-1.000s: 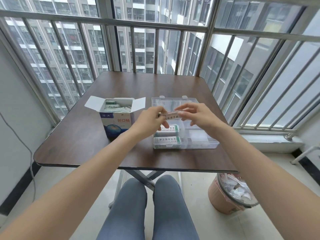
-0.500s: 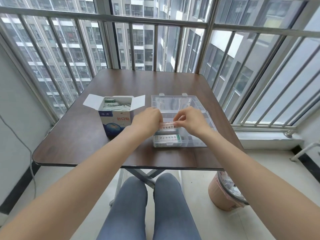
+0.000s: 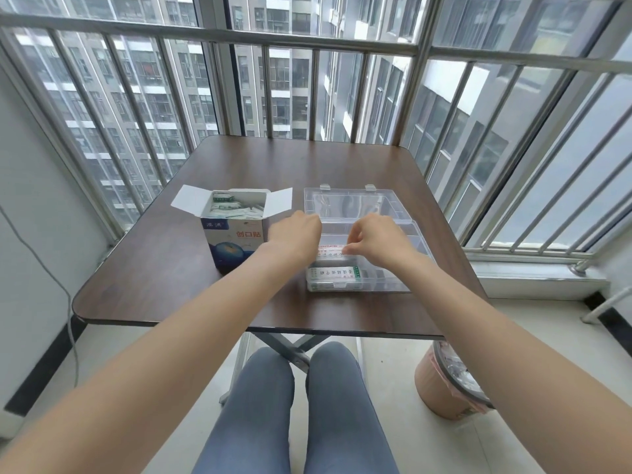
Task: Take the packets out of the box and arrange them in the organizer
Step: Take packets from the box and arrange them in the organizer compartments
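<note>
Clear plastic organizer (image 3: 393,213) sits open on the brown table (image 3: 164,268), right of the box (image 3: 236,241) of packets. Both hands, left hand (image 3: 295,234) and right hand (image 3: 374,239), have their grip pinching one packet (image 3: 330,251) over the organizer's near-left compartments, above another packet (image 3: 335,273) already stored.

Brown folding table (image 3: 164,282), pinkish waste bin (image 3: 441,395) on floor beside it, metal railing (image 3: 307,35) beyond

packet (image 3: 330,250) lowered from above organizer (image 3: 393,268) into its left compartment, left hand (image 3: 295,234) and right hand (image 3: 374,239) down with it
</note>
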A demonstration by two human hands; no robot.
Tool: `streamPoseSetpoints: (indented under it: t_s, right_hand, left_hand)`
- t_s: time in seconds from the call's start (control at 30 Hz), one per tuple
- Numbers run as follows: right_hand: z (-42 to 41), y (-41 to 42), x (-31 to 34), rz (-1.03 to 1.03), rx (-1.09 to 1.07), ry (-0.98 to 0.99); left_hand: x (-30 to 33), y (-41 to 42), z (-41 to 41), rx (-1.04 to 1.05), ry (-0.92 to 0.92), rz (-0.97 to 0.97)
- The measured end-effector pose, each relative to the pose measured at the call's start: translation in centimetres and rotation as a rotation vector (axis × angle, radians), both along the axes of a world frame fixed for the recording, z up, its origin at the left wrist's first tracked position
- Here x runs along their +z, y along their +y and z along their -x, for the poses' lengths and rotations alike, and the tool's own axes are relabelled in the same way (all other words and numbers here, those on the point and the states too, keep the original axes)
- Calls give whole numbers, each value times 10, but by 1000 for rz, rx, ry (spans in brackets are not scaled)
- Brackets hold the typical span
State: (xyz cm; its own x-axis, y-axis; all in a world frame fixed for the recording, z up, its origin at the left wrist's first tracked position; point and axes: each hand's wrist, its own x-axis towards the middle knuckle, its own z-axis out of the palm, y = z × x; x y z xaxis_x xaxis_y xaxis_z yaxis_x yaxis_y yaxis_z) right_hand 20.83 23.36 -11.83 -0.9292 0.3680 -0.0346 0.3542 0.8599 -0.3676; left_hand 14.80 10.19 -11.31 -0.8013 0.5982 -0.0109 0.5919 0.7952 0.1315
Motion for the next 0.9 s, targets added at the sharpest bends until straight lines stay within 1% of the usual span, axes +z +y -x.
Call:
streamPoseSetpoints:
  t_s: [0.17,0.27,0.33,0.47,0.6,0.67,0.73,0.77,0.83,0.9]
  right_hand:
    - [0,0,0,31,-5,-17]
    - [-3,1,3,65,-11,24]
    - [-6,0,6,99,-18,75]
    - [-14,-7,16,147,2,197]
    - [-13,-26,30,80,89,419]
    - [-6,-38,34,44,161,476]
    - [2,-52,38,47,247,474]
    - [7,-58,38,56,280,455]
    - [15,-70,39,61,308,391]
    - [22,-78,39,41,287,321]
  left_hand:
    - [3,-2,-3,12,-35,-15]
    - [7,-5,-9,10,-27,-73]
    - [9,-10,-15,-19,-6,-160]
    - [13,-23,-23,-163,35,-380]
    - [22,-48,-16,-295,146,-629]
    - [25,-64,-5,-278,196,-688]
    - [29,-80,10,-201,201,-641]
    - [30,-88,18,-164,191,-560]
    - [31,-104,35,-129,142,-315]
    - [32,-116,49,-109,29,-108]
